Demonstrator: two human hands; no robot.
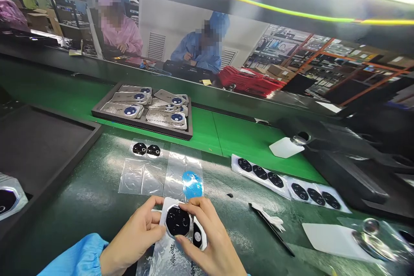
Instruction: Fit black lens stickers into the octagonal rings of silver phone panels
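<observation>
My left hand (137, 235) grips the left edge of a silvery phone back panel (171, 256) with dark printed characters, tilted up before me. On the panel's upper end sits a black octagonal camera lens plate (177, 221) inside a pale metal rim. The thumb and fingers of my right hand (211, 235) are closed around the right side of this plate, at its upper and lower edges. Behind it, partly covered by my right hand, shows a second panel's camera area (198, 236) with a white circle. The lower ends of both panels run out of view.
A dark tray (191, 131) of stacked phone panels stands on the green mat. Clear film sheets (132, 177), a blue film disc (193, 184), lens plate strips (260, 173) and black tweezers (274, 233) lie around. An edged black tray (48, 138) is left; co-workers sit beyond.
</observation>
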